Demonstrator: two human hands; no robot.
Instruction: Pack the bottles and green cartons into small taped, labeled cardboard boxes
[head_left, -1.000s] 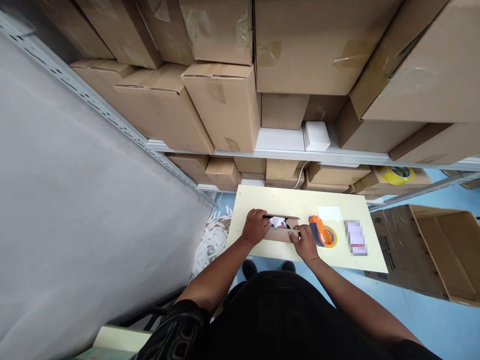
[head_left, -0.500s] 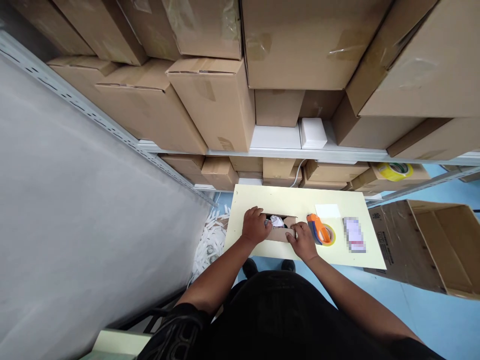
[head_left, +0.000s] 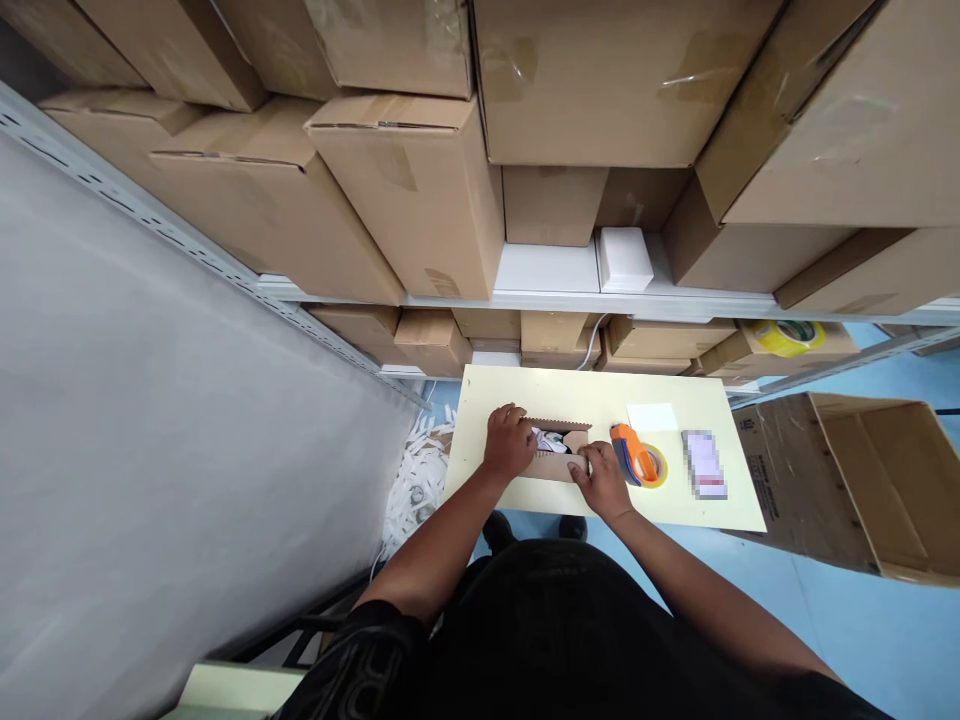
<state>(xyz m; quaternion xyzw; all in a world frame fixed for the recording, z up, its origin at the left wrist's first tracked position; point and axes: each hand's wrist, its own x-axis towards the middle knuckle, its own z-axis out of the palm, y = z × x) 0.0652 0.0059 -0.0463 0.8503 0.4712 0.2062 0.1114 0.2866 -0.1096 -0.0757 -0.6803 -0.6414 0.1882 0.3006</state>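
A small cardboard box (head_left: 551, 467) stands with its top open on the pale yellow table (head_left: 480, 400). Inside it lies a crumpled white wad (head_left: 551, 440), with something dark beside it that is too small to name. My left hand (head_left: 510, 440) is closed around the box's left end, its fingers over the edge. At the right end, my right hand (head_left: 602, 475) grips the near wall and corner between thumb and fingers. Just right of that hand lies an orange and blue tape dispenser (head_left: 632, 455) with a roll of yellow tape.
A white card (head_left: 651, 417) and a blurred purple packet (head_left: 705, 465) lie at the table's right. A large open carton (head_left: 795, 480) stands on the floor to the right. Shelves of boxes (head_left: 420, 200) rise behind; white paper strips (head_left: 416, 490) are heaped at left.
The white wad sits lower and flatter in the box, and the far flap stands more in view. Both hands stay on the box. The whole view has shifted slightly.
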